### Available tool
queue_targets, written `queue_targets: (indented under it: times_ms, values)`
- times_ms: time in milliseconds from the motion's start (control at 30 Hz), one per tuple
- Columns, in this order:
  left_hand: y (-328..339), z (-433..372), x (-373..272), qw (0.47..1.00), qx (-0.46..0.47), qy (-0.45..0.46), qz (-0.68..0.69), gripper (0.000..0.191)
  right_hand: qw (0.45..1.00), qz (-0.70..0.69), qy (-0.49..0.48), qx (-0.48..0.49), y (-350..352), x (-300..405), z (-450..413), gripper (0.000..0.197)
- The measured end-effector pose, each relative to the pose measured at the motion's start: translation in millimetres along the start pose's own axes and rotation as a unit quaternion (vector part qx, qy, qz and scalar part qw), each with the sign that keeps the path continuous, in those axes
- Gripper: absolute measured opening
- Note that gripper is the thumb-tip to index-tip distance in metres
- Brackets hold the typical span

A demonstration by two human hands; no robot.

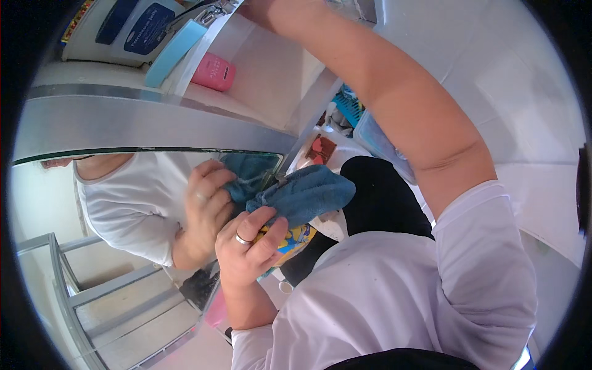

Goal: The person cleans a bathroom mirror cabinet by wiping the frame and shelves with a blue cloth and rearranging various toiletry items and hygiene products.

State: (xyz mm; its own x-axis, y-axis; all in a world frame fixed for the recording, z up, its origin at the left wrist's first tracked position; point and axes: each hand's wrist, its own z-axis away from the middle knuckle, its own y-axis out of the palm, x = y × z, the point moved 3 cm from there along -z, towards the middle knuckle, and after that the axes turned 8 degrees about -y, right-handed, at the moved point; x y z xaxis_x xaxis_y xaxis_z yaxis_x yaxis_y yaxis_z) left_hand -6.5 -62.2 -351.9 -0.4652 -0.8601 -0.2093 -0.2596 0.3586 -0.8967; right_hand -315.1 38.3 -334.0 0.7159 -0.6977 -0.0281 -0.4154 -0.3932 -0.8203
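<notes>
My left hand point(252, 247), with a ring on one finger, grips a blue terry cloth point(307, 192) at the edge of a mirror point(138, 199). The mirror shows the reflection of this hand, the cloth and a white shirt. My right arm reaches up across the view to an open shelf cabinet point(273, 88). Only the wrist end of my right hand point(268, 11) shows by the cabinet's edge; its fingers are cut off by the top of the picture. Below the cloth a yellow and blue printed item point(293, 243) is partly covered.
A petroleum jelly container point(147, 30), a light blue flat item point(175, 53) and a pink bottle point(214, 71) stand on the shelves. Under my right arm are a teal plastic comb-like item point(348, 106), a clear plastic container point(377, 138) and a red-brown packet point(321, 149). White tiled wall point(499, 92) rises at right.
</notes>
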Motion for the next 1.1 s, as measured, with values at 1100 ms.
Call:
queue_targets:
  times_ms: [1100]
  values:
    - [-0.2,-5.5,0.6,1.000,0.007,0.001,0.002,0.039,0.962,-0.271,-0.018,0.002,-8.0,71.9,17.5,0.026]
